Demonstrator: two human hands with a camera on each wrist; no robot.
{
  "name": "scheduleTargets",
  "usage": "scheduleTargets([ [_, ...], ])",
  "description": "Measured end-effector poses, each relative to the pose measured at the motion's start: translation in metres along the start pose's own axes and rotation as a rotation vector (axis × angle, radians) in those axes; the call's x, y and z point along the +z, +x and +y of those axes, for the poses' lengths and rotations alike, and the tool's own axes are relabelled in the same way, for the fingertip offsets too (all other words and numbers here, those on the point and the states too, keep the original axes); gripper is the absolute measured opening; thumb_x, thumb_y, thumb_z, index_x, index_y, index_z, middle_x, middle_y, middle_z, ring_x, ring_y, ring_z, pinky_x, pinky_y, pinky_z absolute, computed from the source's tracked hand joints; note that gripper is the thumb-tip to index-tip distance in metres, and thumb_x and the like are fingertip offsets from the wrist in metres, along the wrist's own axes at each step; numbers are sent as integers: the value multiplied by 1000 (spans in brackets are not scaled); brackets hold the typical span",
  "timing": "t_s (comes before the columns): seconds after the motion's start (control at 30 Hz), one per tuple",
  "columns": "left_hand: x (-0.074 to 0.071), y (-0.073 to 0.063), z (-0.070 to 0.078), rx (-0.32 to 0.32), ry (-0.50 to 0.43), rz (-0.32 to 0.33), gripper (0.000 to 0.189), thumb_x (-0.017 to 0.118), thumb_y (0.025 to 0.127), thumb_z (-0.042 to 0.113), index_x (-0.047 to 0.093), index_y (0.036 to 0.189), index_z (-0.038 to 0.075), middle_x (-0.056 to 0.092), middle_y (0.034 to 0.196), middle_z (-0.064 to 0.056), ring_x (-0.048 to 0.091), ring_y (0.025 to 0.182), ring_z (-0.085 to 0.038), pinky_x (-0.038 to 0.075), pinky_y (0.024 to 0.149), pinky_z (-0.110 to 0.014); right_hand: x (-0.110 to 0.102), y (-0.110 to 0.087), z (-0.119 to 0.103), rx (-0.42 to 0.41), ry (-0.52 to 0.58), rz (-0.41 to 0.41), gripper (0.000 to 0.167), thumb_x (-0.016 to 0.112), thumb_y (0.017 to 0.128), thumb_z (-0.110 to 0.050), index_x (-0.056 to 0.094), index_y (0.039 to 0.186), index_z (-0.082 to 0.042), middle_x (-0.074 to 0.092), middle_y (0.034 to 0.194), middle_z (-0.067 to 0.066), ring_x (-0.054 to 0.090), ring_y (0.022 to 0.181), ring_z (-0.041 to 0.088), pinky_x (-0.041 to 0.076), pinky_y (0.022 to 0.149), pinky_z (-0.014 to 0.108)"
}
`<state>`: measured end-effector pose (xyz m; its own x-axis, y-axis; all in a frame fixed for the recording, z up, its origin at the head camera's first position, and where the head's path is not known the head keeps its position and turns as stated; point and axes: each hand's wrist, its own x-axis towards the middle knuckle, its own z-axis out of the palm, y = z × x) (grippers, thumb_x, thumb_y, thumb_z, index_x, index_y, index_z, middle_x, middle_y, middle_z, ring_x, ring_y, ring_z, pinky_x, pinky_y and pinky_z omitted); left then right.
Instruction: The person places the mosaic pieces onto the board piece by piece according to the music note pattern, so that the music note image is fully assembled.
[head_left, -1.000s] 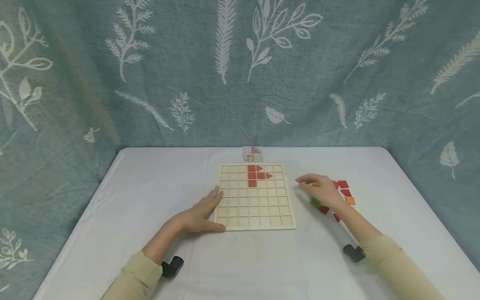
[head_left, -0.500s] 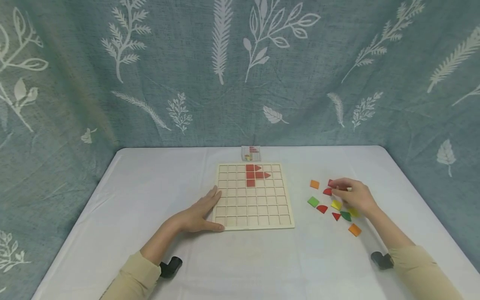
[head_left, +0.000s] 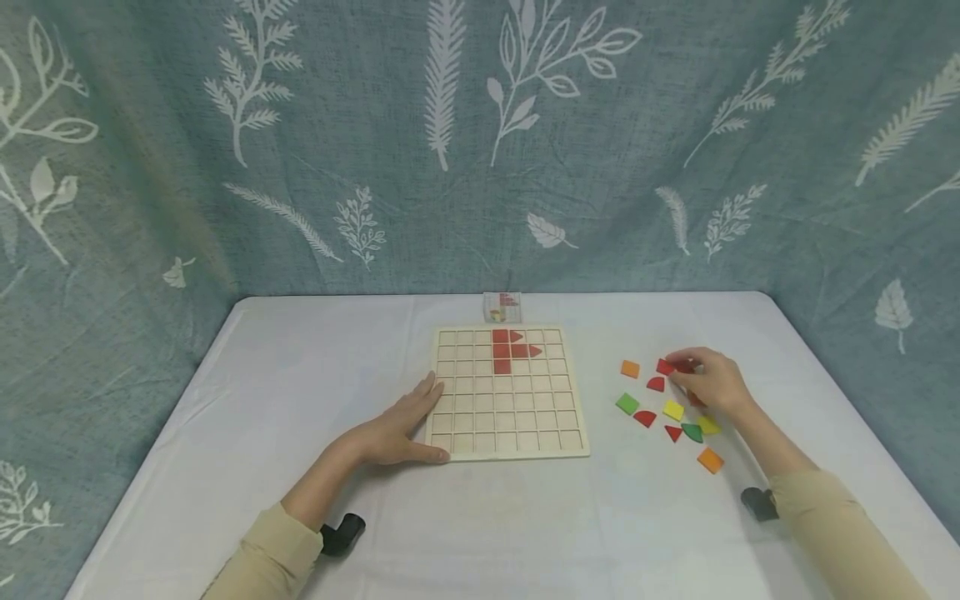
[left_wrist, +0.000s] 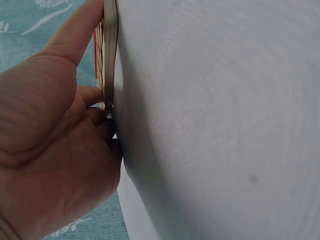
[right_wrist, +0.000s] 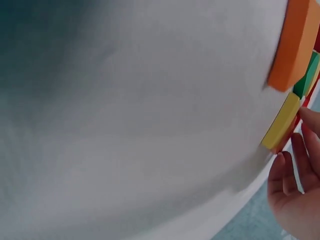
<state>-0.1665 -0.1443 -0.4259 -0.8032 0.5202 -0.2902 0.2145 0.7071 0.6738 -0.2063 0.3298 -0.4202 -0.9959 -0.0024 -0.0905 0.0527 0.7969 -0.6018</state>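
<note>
A pale wooden grid board [head_left: 510,417] lies on the white table with several red tiles [head_left: 502,351] in its upper cells. Against the board's left side and lower left corner rests my left hand [head_left: 397,425], thumb and fingers spread; in the left wrist view the thumb lies along the board's edge [left_wrist: 110,55]. My right hand [head_left: 712,383] is bent over the loose tiles at the right. Its thumb and index fingertips are at a red square tile [head_left: 665,366]; whether they pinch it is unclear. A red tile and an orange-red one are partly hidden beneath this hand.
Around the right hand lie loose tiles: orange [head_left: 630,368], green [head_left: 627,404], yellow [head_left: 673,410], dark green [head_left: 692,432] and several red ones [head_left: 645,419]. Behind the board is a small picture card [head_left: 502,307]. A patterned curtain [head_left: 337,150] hangs behind the table.
My right hand has moved right, from beside the orange tile to the red square tile, with only a slight shift over the last half second. The left hand stays on the board.
</note>
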Motion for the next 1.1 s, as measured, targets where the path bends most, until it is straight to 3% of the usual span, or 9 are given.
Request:
scheduleTargets([
  [0.07,0,0,0,2,-2,2,107,77,82,42,11,156,1,-4,162,-16,-1,148,-35,8,118,-55,0,3,0,-21,-33,-4,36,65,93,-11,60,126,2,55,122,27,49,103,38,55,68,29],
  [0.23,0,0,-1,10,-1,1,107,77,82,42,11,155,1,-4,162,-17,-1,148,-35,6,118,-53,-2,7,1,-54,-69,-27,35,65,93,-11,62,125,2,58,120,26,49,102,37,55,77,38],
  [0.4,0,-1,-1,12,-2,7,107,77,82,41,11,155,0,-3,162,-18,-1,148,-35,6,118,-53,0,8,2,-39,-45,-26,37,66,93,-15,60,126,1,60,114,23,52,96,32,53,67,28],
  [0.57,1,-1,-1,2,-6,8,108,78,81,42,11,155,0,-3,162,-17,-1,148,-35,7,118,-53,6,9,-3,-34,35,-17,42,70,92,-22,60,127,-1,63,110,21,54,75,27,47,52,25],
  [0.7,2,0,-2,-3,0,15,109,78,80,43,12,155,1,-2,162,-16,0,148,-34,7,118,-52,18,10,-16,-70,96,-26,42,71,91,-28,63,125,-5,64,109,17,58,77,25,51,57,27],
  [0.87,2,0,-2,2,3,18,108,78,81,43,12,155,0,-2,162,-17,0,148,-35,7,118,-53,39,11,-42,-103,121,-38,41,73,88,-34,67,121,-11,67,109,11,59,97,27,51,70,30],
  [1.1,3,-1,-1,16,4,23,108,78,81,42,12,155,-1,-1,162,-18,1,148,-36,8,118,-54,71,20,-83,-226,142,-79,29,75,86,-33,72,109,-16,70,105,1,62,94,21,52,76,34],
])
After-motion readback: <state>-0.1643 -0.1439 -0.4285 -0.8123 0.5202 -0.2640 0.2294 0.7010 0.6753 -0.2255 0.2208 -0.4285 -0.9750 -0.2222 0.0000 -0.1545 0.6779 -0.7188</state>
